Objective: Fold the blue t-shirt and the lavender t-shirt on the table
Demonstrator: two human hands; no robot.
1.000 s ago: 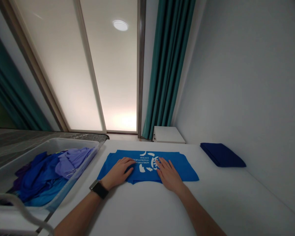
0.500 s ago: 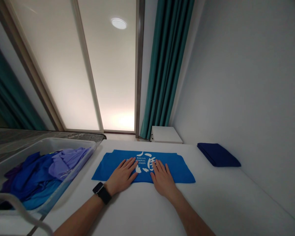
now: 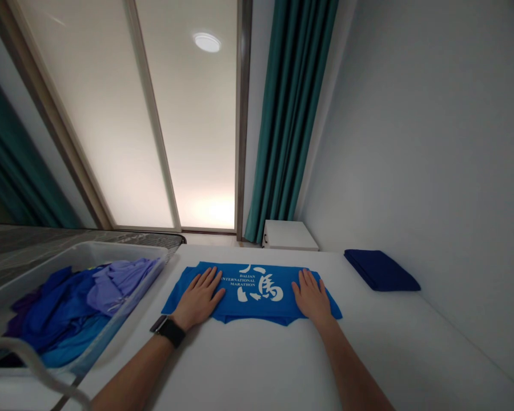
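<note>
A bright blue folded shirt (image 3: 257, 302) with white print lies flat on the white table (image 3: 257, 365) in front of me. My left hand (image 3: 199, 297), with a dark watch on its wrist, rests flat on the shirt's left part, fingers stretched out. My right hand (image 3: 312, 297) lies flat on the shirt's right part, fingers together and extended. The white print shows between the two hands. Neither hand grips anything.
A translucent bin (image 3: 21, 279) full of blue and purple clothes stands at the left. A folded dark blue garment (image 3: 381, 270) lies at the back right by the wall. A small white cabinet (image 3: 289, 235) and teal curtains (image 3: 286, 114) stand behind the table.
Both hands have slid apart from the middle of the shirt toward its left and right ends, uncovering the white print.
</note>
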